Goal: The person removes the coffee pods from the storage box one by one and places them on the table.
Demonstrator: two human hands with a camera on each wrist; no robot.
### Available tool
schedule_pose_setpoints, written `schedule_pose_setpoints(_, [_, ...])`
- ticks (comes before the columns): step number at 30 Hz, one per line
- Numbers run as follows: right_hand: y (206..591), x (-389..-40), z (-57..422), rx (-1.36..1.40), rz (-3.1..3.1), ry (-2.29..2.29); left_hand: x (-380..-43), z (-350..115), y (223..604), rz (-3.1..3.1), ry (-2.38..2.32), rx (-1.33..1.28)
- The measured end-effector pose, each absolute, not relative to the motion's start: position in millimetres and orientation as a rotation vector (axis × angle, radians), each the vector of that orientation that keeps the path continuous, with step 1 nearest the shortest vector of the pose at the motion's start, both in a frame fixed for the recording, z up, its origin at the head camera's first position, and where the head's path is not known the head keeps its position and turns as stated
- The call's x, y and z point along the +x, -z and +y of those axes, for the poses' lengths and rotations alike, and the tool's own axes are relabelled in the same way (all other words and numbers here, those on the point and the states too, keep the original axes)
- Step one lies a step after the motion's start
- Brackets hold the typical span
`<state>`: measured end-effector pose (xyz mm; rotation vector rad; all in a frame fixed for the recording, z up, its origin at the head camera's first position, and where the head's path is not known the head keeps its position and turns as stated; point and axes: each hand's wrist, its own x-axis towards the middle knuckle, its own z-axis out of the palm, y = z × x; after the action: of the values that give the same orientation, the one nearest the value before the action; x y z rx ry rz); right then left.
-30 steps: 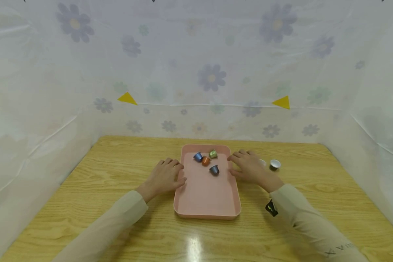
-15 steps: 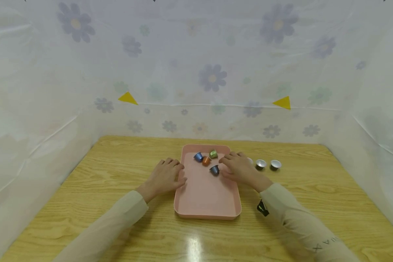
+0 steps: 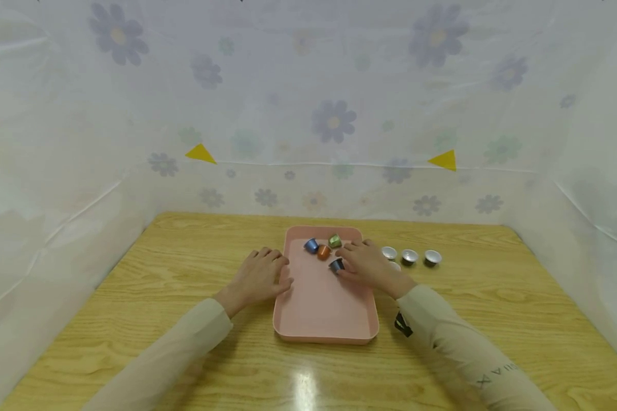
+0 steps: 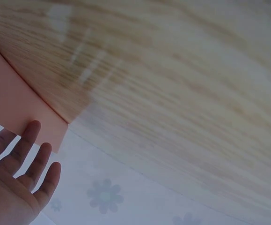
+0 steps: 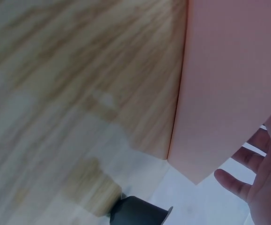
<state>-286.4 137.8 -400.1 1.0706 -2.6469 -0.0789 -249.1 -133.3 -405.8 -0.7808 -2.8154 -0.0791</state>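
A pink tray point(image 3: 324, 311) lies on the table with several coffee capsules near its far end: a blue capsule point(image 3: 311, 246), an orange capsule point(image 3: 323, 252), a green capsule point(image 3: 335, 241) and a dark grey capsule point(image 3: 335, 265). My right hand point(image 3: 372, 265) reaches over the tray's right rim, fingers loosely bent, thumb right beside the dark grey capsule. In the right wrist view its fingers are spread above the tray wall, the capsule hidden. At the left rim rests my left hand point(image 3: 259, 277), relaxed, thumb over the inside and a fingertip against the outer wall point(image 4: 13, 101).
Right of the tray, several capsules stand lid up on the wood table point(image 3: 473, 319), among them a far right capsule point(image 3: 432, 258) and a middle capsule point(image 3: 409, 257). A dark capsule point(image 5: 137, 213) shows in the right wrist view. Flower-patterned sheeting point(image 3: 298, 114) encloses the back and sides.
My right hand has moved left from the tray's right rim to the dark grey capsule, uncovering more capsules on the table. My left hand and the tray stay put.
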Motion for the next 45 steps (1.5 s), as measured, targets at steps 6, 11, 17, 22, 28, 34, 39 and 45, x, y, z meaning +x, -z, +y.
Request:
schedule_pose_setpoints(6, [403.0, -290.7, 132.6, 1.057, -2.685, 0.136, -249.2, -133.4, 405.3, -2.828, 0.068, -0.779])
schedule_pose_setpoints(11, [404.3, -292.1, 130.6, 1.064, -2.689, 0.125, -248.2, -133.5, 404.7, -2.815, 0.083, -0.783])
schedule_pose_setpoints(17, [404.1, -292.6, 127.7, 1.081, -2.687, 0.139, -248.6, -133.5, 405.2, -2.815, 0.081, -0.784])
schedule_pose_setpoints(22, [402.4, -291.8, 124.0, 1.098, -2.690, 0.140, -247.8, -133.0, 404.4, -2.817, 0.087, -0.783])
schedule_pose_setpoints(28, [399.9, -288.5, 121.0, 1.110, -2.693, 0.146, -247.4, -132.9, 404.1, -2.813, 0.086, -0.785])
schedule_pose_setpoints(34, [401.6, -289.1, 118.2, 1.132, -2.695, 0.141, -247.6, -133.0, 404.1, -2.819, 0.080, -0.784])
schedule_pose_setpoints(39, [404.4, -290.6, 116.1, 1.167, -2.666, 0.096, -248.0, -133.4, 404.7, -2.812, 0.070, -0.787])
schedule_pose_setpoints(45, [404.1, -288.6, 114.7, 1.182, -2.642, 0.068, -247.7, -133.3, 403.6, -2.815, 0.062, -0.787])
